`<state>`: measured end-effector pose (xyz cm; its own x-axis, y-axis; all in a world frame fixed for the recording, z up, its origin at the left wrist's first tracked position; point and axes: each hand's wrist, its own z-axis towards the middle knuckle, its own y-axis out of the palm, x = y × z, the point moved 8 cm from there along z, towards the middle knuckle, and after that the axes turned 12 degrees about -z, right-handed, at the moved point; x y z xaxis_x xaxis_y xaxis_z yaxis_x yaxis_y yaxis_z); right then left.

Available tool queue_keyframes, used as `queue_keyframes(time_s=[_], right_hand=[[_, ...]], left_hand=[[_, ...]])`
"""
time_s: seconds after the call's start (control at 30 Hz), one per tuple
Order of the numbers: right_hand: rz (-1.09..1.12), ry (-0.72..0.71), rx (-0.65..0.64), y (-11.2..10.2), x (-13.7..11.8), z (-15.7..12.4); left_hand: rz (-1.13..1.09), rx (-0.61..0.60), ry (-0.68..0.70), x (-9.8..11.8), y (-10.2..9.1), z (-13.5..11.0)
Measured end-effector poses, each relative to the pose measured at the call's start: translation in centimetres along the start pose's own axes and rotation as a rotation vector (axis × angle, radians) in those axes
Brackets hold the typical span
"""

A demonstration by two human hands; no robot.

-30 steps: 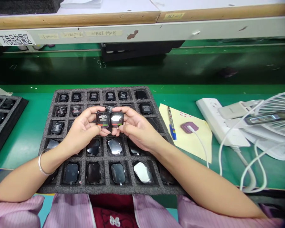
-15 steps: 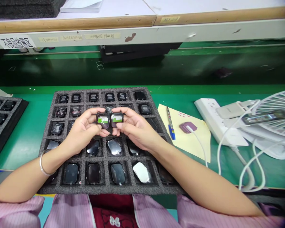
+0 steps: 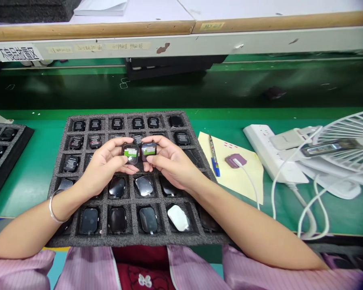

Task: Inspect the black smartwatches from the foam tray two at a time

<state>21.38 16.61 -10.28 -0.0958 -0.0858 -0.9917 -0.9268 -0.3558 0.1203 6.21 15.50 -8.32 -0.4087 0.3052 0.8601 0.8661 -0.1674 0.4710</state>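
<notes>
My left hand pinches a dark, rounded-square smartwatch body whose lit screen shows a green band. Right beside it, a second, matching smartwatch body is gripped between the thumb and fingers of my right hand. Both screens face up toward me, side by side. Beneath my hands lies a dark grey foam tray with square compartments. Most visible compartments hold watch bodies; the far ones, such as this watch, show small white text. Nearer ones have dark screens, and one watch looks white. My hands and forearms hide some compartments.
Right of the tray, yellow paper carries a pen and a purple charger block. Farther right are a white power strip, cables and a fan. Another foam tray sits left. A shelf edge crosses behind.
The view has shifted slightly, so the scene sits a little farther left. Both hands keep hold of the two watch bodies, and the right one's screen looks slightly more tilted.
</notes>
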Motion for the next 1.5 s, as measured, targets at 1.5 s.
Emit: queue_keyframes(time_s=[1.5], right_hand=[[0.067, -0.087, -0.015, -0.5, -0.9, 1.3]], left_hand=[[-0.035, -0.031, 0.096, 1.7, -0.3, 1.7]])
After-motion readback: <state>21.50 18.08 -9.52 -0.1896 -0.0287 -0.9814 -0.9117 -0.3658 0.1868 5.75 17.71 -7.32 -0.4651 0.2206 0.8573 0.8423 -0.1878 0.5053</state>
